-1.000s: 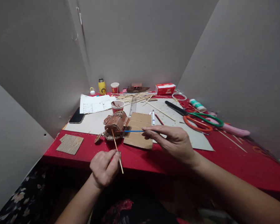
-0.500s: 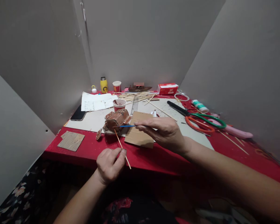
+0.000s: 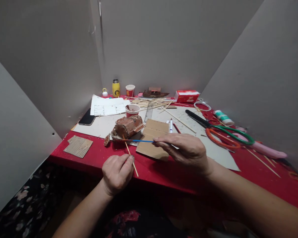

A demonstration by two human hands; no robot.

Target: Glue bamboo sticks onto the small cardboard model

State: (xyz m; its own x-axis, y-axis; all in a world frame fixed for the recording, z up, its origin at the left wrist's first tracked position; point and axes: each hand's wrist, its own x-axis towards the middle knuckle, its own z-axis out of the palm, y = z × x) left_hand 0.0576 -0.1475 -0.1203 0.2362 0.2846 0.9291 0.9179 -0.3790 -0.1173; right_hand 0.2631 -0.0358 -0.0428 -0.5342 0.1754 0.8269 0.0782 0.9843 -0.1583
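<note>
Between finger and thumb, my left hand (image 3: 118, 173) pinches a thin wooden stick (image 3: 136, 169), whose far end is coloured reddish brown. My right hand (image 3: 183, 150) is closed on a slim blue paintbrush (image 3: 146, 141). The brush points left, and its tip crosses the coloured part of the stick; whether they touch I cannot tell. Just beyond lies a brown-painted cardboard model (image 3: 129, 127) with a rounded body and small attached pieces. Behind that stands a paper cup (image 3: 132, 110) with brown paint on its inside. A flat cardboard piece (image 3: 152, 152) lies beside the model, partly behind my right hand.
Large scissors (image 3: 208, 125) with green and orange handles lie at the right, near a glue bottle (image 3: 223, 118). Many sticks (image 3: 149, 103), a model boat (image 3: 155, 93) and a tissue pack (image 3: 187, 96) are at the back. A phone (image 3: 86, 119) and corrugated cardboard (image 3: 78, 147) lie left.
The brush has shifted from above the stick's end down across the coloured part. My left hand still holds the stick. The whole view has turned slightly left.
</note>
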